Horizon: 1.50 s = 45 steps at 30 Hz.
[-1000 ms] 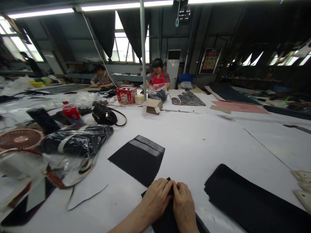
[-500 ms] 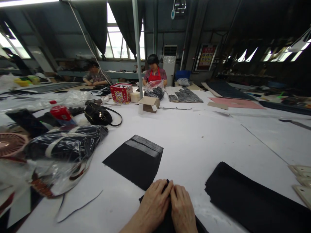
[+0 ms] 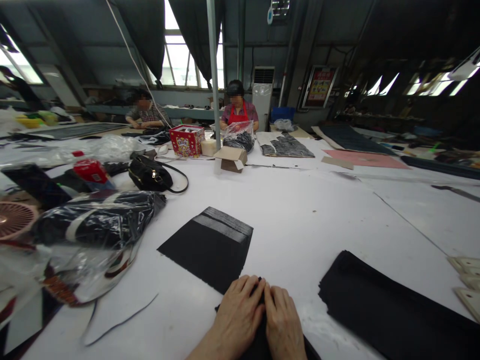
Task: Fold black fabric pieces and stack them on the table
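At the bottom middle, my left hand (image 3: 238, 315) and my right hand (image 3: 284, 320) lie side by side, fingertips almost meeting, both closed on the edge of a black fabric piece (image 3: 258, 342). Much of that piece is hidden beneath my hands, and its lower part runs out of view. Just beyond my left hand, a flat stack of black fabric panels (image 3: 210, 247) rests on the white table, with grey-white bands along its far edge. To the right of my right hand lies a longer pile of black fabric (image 3: 390, 305).
Left on the white table (image 3: 285, 215) are a plastic-wrapped bundle (image 3: 101, 220), a black handbag (image 3: 150, 174), a red bottle (image 3: 90, 171) and a pink fan (image 3: 17, 220). A pole (image 3: 213, 65) rises behind a cardboard box (image 3: 231, 159). Co-workers sit at the far side.
Both hands stay at the same fabric edge with hardly any movement. The camera view has shifted slightly.
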Each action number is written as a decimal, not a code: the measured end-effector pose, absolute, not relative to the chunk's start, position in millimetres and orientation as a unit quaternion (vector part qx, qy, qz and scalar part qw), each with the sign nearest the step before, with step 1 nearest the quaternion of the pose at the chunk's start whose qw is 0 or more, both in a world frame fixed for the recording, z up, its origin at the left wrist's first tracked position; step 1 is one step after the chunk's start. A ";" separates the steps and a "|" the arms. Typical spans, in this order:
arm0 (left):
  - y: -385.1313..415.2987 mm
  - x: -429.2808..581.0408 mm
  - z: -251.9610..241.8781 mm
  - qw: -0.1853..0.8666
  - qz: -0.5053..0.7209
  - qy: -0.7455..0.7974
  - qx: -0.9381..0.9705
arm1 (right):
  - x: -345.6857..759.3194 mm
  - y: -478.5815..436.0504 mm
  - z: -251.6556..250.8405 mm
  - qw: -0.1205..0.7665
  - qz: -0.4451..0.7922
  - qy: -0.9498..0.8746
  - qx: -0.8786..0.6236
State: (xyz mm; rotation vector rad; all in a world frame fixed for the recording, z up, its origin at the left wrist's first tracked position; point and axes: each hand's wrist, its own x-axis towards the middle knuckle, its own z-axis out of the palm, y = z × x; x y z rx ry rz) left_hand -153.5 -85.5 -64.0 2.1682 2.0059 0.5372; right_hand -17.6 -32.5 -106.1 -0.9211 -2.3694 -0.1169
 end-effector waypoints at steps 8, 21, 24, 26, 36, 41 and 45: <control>-85.3 -154.2 -62.8 0.071 0.192 0.670 0.714 | -18.3 -32.7 -105.1 0.295 -0.043 -0.890 -0.345; -82.4 -164.8 -59.1 0.050 0.170 0.695 0.697 | -19.1 -35.5 -101.5 0.267 -0.040 -0.893 -0.360; -82.0 -173.0 -52.7 0.023 0.169 0.690 0.703 | -20.7 -36.9 -99.7 0.260 -0.051 -0.891 -0.369; -82.6 -173.5 -48.4 0.010 0.175 0.661 0.730 | -23.2 -37.1 -97.4 0.260 -0.051 -0.888 -0.376; -83.5 -160.2 -55.5 0.013 0.174 0.627 0.759 | -7.5 -34.3 -94.7 0.260 0.018 -0.896 -0.361; -82.2 -161.3 -53.8 -0.019 0.126 0.610 0.782 | 9.9 -39.7 -99.0 0.262 0.028 -0.897 -0.356; -79.4 -159.9 -49.0 -0.031 0.089 0.592 0.801 | 17.5 -45.1 -96.7 0.261 0.028 -0.896 -0.359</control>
